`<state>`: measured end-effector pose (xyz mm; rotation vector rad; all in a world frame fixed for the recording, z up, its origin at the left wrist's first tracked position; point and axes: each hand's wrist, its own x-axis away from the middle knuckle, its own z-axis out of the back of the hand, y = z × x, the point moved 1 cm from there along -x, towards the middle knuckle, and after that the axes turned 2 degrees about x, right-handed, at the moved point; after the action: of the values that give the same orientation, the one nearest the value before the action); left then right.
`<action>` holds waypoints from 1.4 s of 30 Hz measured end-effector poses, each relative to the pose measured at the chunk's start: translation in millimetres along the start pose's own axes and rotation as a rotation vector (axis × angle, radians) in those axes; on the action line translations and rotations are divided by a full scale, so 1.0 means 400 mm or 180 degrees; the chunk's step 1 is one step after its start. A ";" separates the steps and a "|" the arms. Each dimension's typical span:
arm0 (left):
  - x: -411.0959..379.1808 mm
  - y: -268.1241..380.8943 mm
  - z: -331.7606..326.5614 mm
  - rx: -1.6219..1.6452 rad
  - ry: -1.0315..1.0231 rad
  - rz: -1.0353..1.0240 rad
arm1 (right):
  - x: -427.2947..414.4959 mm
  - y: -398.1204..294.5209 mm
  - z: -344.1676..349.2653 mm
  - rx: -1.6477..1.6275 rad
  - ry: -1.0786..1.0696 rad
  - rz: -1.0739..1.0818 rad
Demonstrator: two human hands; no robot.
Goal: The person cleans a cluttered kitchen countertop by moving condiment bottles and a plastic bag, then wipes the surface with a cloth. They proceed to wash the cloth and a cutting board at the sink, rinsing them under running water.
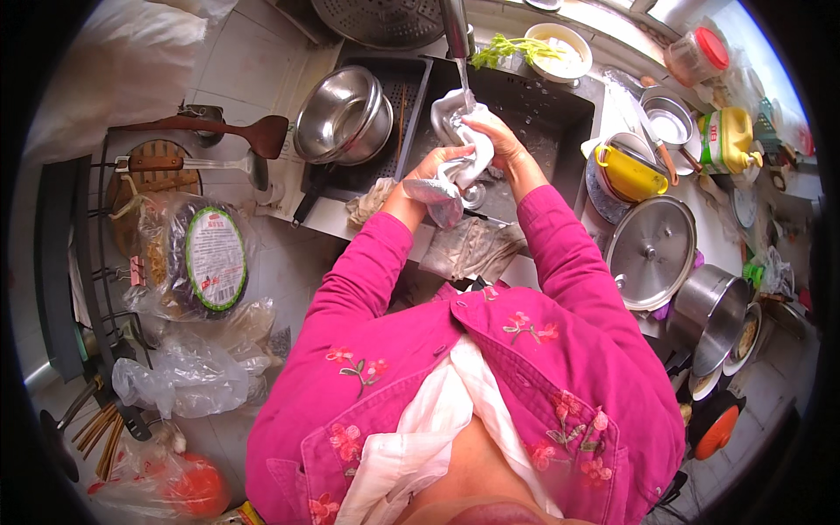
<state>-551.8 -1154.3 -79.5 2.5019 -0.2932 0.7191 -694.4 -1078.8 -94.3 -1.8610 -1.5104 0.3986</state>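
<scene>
Both hands grip a wet white cloth [481,149] over the dark sink basin [554,125]. Water runs from the metal faucet [454,29] onto the bunched upper part of the cloth. My left hand [433,163] holds the cloth's lower left side, and a greyish end of it drapes over that wrist. My right hand [500,139] is closed around the upper right part, near the falling water. Folds of cloth hide some fingers. A crumpled grey-brown rag [469,246] lies on the sink's front edge, below the hands.
Stacked steel bowls [341,118] sit in a dark drainer left of the basin. A bowl with celery [558,52] stands behind the basin. To the right are a yellow container [627,174], a pot lid [650,252] and a steel pot [709,315]. Another rag [371,202] lies front left.
</scene>
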 end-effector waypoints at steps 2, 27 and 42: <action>-0.003 -0.016 -0.015 -0.0133 0.0234 -0.0031 | -0.011 0.001 0.002 0.0460 -0.0026 -0.0008; -0.008 -0.004 -0.060 -0.3434 0.2338 -0.0457 | -0.142 0.098 0.091 0.2650 0.1502 -0.0398; 0.113 -0.002 -0.064 0.0039 0.0804 -0.0686 | -0.401 -0.235 0.018 0.6987 0.1262 0.1089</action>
<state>-525.0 -1142.8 -36.5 2.3728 0.0704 0.9347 -811.3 -1220.4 -65.2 -0.2216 0.0829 1.0774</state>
